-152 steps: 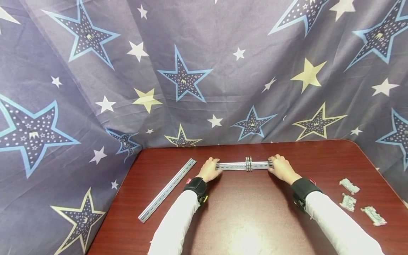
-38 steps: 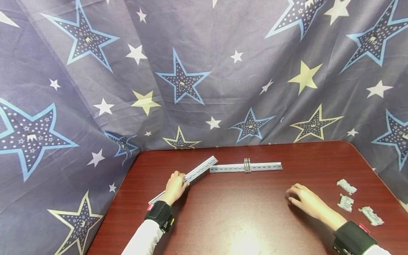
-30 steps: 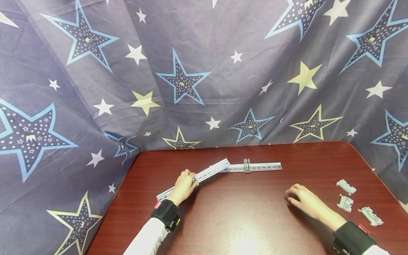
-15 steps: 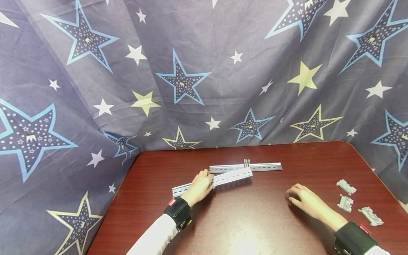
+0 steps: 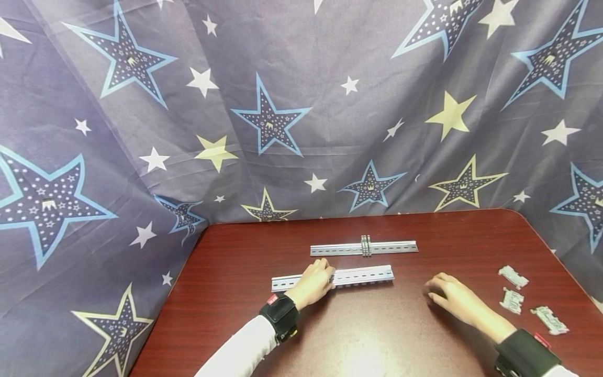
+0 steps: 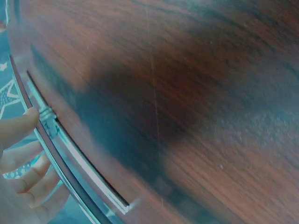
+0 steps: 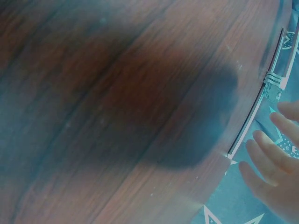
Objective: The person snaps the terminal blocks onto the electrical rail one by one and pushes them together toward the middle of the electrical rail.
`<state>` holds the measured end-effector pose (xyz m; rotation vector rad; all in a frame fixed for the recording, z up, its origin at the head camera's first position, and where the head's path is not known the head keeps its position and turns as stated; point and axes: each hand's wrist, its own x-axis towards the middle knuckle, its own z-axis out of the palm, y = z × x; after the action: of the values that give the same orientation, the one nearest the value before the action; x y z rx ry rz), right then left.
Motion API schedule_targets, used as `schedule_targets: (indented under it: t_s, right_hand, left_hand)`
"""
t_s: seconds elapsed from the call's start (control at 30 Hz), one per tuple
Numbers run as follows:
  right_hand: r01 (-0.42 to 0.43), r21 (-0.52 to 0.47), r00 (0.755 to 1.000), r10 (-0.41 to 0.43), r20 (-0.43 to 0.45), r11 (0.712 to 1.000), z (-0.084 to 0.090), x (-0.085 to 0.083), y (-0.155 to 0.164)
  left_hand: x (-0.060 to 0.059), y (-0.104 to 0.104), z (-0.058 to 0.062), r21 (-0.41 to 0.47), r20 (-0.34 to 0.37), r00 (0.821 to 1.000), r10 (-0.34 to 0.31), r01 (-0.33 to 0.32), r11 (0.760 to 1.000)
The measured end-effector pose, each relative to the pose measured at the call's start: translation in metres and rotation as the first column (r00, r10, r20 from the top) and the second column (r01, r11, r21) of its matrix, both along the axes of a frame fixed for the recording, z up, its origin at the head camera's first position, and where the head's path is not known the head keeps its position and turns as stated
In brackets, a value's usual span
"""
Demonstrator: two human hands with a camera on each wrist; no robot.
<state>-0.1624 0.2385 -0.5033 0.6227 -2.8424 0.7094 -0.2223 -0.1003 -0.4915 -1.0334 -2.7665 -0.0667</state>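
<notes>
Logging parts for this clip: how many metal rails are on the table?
2. The far rail lies across the table's middle with clips on it; the near rail lies parallel in front, under the left hand.

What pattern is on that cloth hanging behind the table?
The cloth is greyish purple with white, yellow and blue-outlined stars; the head view shows it best.

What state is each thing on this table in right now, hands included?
Near rail: lying flat on the table, parallel to the far rail, left part under the left hand.
Far rail: lying flat, untouched, with clip-on blocks mounted mid-length.
Three loose blocks: lying apart at the right edge, unmounted.
Left hand: holds the near rail.
Right hand: rests on the table, holding nothing.
</notes>
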Motion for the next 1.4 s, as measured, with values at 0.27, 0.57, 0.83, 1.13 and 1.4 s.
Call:
schedule_targets:
  t_s: [0.27, 0.57, 0.83, 1.13, 1.4]
  right_hand:
    - [0.008, -0.008, 1.000, -0.008, 0.005, 1.000, -0.002, 0.000, -0.001]
    - [0.008, -0.008, 1.000, -0.008, -0.019, 1.000, -0.004, 0.001, -0.002]
    - [0.001, -0.011, 0.999, -0.001, -0.032, 1.000, -0.006, 0.001, -0.003]
    - [0.009, -0.005, 1.000, -0.009, -0.009, 1.000, -0.006, 0.001, -0.003]
    - [0.012, -0.008, 1.000, -0.012, -0.025, 1.000, -0.007, 0.001, -0.004]
  left_hand:
    - [0.002, 0.012, -0.010, -0.036, 0.034, 0.999, -0.006, 0.008, 0.999]
    - [0.004, 0.020, -0.016, -0.050, 0.052, 0.999, -0.015, 0.017, 0.999]
    - [0.005, 0.026, -0.020, -0.038, 0.068, 0.998, -0.018, 0.020, 0.999]
    - [0.005, 0.029, -0.025, -0.031, 0.078, 0.997, -0.018, 0.020, 0.999]
    - [0.007, 0.032, -0.029, -0.040, 0.075, 0.997, -0.014, 0.017, 0.999]
